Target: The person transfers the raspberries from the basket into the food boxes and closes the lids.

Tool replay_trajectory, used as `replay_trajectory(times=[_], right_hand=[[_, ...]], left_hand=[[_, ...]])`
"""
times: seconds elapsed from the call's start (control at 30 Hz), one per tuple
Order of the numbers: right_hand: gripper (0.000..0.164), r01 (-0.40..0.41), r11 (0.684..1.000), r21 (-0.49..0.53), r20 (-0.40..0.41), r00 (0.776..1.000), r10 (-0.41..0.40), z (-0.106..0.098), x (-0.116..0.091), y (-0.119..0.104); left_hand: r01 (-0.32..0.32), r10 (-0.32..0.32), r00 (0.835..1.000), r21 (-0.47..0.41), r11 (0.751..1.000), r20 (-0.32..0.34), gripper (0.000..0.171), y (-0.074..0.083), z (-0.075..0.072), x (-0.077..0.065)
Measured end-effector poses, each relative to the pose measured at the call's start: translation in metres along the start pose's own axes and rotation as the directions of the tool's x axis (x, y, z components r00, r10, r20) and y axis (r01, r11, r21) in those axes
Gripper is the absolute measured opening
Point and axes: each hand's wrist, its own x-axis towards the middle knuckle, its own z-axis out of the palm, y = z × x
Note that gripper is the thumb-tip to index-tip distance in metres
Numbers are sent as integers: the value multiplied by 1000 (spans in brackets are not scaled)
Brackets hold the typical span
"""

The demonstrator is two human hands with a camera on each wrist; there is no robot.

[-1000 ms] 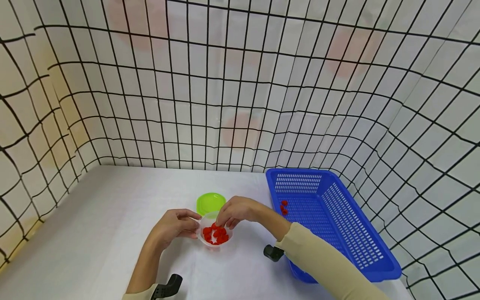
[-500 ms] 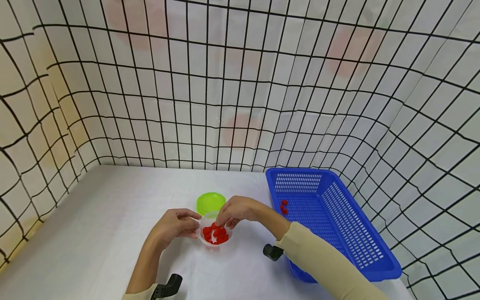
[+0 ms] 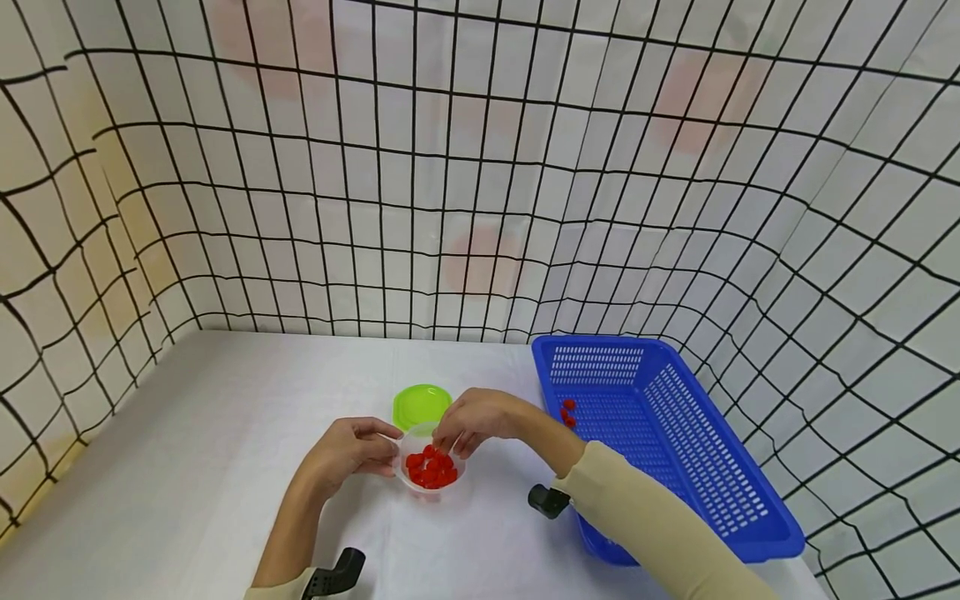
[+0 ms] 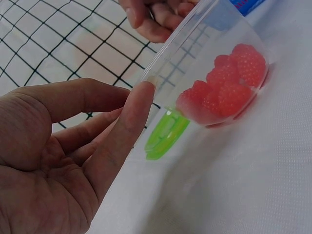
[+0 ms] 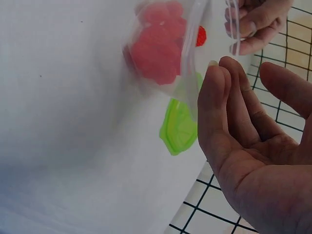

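Note:
A clear round plastic tub (image 3: pixel 407 482) stands on the white table, with several red raspberries (image 4: pixel 224 92) inside it. My left hand (image 3: pixel 362 448) holds the tub at the left side of its rim, thumb and fingers right at the edge. In the left wrist view a fingertip lies against the rim. Over the tub's right side is my right hand (image 3: pixel 480 421), fingers bent loosely downward. The right wrist view shows this right hand (image 5: pixel 253 131) with thumb and fingers apart and nothing between them. Just behind the tub lies a green lid (image 3: pixel 422 406).
A blue slotted plastic basket (image 3: pixel 645 442) stands on the right, partly behind the right sleeve. Three raspberries (image 3: pixel 567 412) lie in it near its left wall. Black grid netting (image 3: pixel 450 208) over white cloth surrounds the table's back and sides.
The right fingers have risen slightly and parted from the raspberries in the tub. Those raspberries have shifted, and the pale gap among them has closed. The left hand has stayed in place.

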Motion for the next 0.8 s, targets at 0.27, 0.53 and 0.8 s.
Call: replay_trajectory(times=[0.27, 0.53, 0.8], right_hand=[[32, 5, 1000, 29, -22, 1000, -5, -22, -14, -11], [27, 32, 994, 109, -92, 996, -22, -54, -34, -12], [31, 79, 976, 201, -190, 981, -40, -91, -56, 3]], left_hand=[[-6, 6, 1000, -11, 1000, 1, 33, -1, 0, 1], [-9, 9, 1000, -11, 1000, 4, 33, -1, 0, 0], [-8, 8, 1000, -3, 1000, -6, 32, -1, 1, -1]])
